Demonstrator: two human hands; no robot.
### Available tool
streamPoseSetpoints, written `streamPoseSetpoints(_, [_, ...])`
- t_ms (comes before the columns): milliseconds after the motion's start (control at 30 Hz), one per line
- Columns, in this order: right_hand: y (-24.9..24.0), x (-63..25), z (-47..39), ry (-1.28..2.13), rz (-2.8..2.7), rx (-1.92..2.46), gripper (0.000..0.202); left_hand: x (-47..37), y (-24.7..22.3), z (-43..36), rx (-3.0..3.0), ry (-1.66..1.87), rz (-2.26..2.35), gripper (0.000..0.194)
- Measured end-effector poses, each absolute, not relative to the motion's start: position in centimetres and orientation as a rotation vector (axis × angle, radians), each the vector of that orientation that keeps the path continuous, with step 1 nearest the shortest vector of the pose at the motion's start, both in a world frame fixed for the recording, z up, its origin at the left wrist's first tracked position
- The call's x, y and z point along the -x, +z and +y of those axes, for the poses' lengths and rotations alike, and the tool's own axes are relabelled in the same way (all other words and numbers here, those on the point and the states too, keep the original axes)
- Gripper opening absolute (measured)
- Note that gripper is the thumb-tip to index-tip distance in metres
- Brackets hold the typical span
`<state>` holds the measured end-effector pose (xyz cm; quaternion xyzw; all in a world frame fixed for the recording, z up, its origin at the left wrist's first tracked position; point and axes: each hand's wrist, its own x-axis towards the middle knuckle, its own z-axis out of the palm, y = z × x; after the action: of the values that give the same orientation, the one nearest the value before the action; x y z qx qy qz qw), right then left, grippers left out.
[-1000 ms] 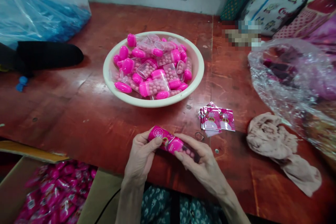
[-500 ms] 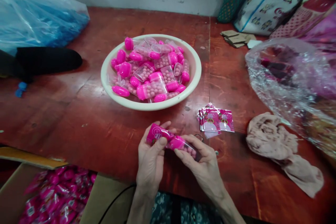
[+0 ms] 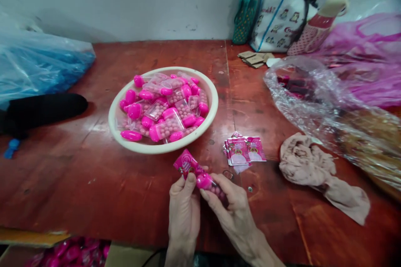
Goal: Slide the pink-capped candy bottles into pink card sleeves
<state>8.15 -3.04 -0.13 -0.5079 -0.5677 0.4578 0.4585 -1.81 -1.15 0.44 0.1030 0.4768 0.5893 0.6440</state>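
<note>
My left hand (image 3: 184, 212) is closed, its thumb pressing on a shiny pink printed sachet (image 3: 185, 162) that sticks up beyond the fingers. My right hand (image 3: 234, 206) grips a small clear candy container (image 3: 205, 181) with a bright pink cap and pink balls inside. The capped end points left, against the lower part of the sachet; whether it is inside the sachet's mouth I cannot tell. Just beyond, a cream basin (image 3: 214, 119) holds several similar candy containers. Flat pink sachets (image 3: 239, 152) lie in a stack on the table, to the right of the hands.
A crumpled beige cloth (image 3: 308, 162) and a clear plastic bag (image 3: 291, 104) lie on the right. Bags (image 3: 277, 21) stand against the wall. A blue-filled plastic bag (image 3: 44, 66) and a black object (image 3: 46, 108) are left. Below the edge, a box holds pink packs (image 3: 78, 254).
The head view has tilted up, so the wall shows more and the box less. The sachet's free end now stands higher above my left fingers. Both hands keep their hold.
</note>
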Motion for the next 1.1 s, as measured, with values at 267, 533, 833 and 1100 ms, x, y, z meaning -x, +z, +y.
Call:
streamPoseSetpoints(267, [0.5, -9.6, -2.8, 1.187, -1.332, 1.247, 0.02, 0.0, 1.6, -1.6, -0.23, 1.295, 1.007, 0.028])
streamPoseSetpoints(533, [0.7, -10.4, -3.3, 1.134, -1.271, 1.304, 0.019, -0.8, 1.9, -1.9, -0.21, 1.252, 1.012, 0.024])
streamPoseSetpoints(833, [1.0, -10.6, -3.3, 1.217, -1.259, 1.299, 0.017, -1.6, 1.8, -3.1, -0.197, 1.357, 1.157, 0.017])
streamPoseSetpoints(1100, [0.6, -9.5, -4.0, 1.141, -1.203, 1.352, 0.018, -2.0, 2.1, -3.7, -0.099, 1.355, 1.065, 0.015])
